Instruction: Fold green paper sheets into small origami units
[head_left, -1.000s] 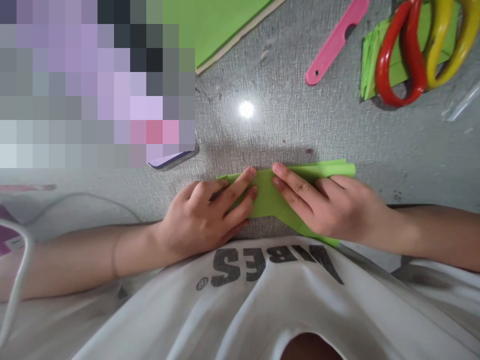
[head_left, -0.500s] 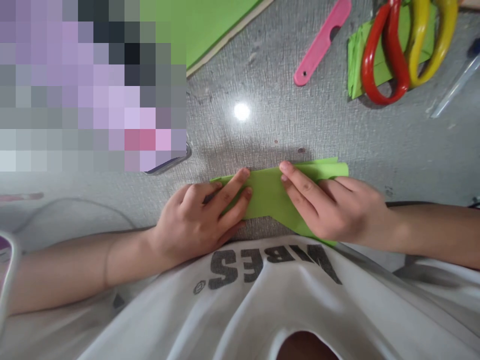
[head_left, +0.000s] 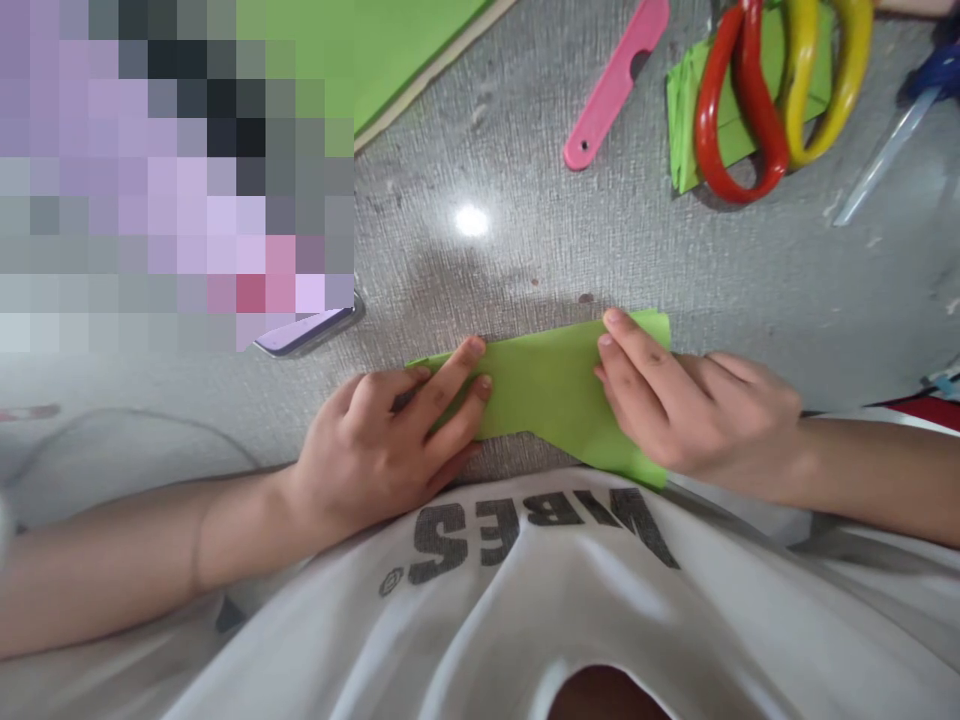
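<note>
A folded sheet of green paper lies on the grey textured table, close to the white shirt. My left hand rests on the paper's left end, its fingers spread and pressing down. At the right end my right hand has its index and middle fingers stretched along the paper near the upper edge. Its thumb and the lower fingers are partly hidden. Neither hand is wrapped round anything that shows.
A pink folding cutter lies beyond the paper. Red scissors and yellow-handled scissors rest on folded green papers at the upper right. A green board is at the top; a pen lies far right.
My right hand has slid right along the paper's upper edge, and the raised fold at that end now lies flatter. My left hand stays on the paper. The view has shifted slightly.
</note>
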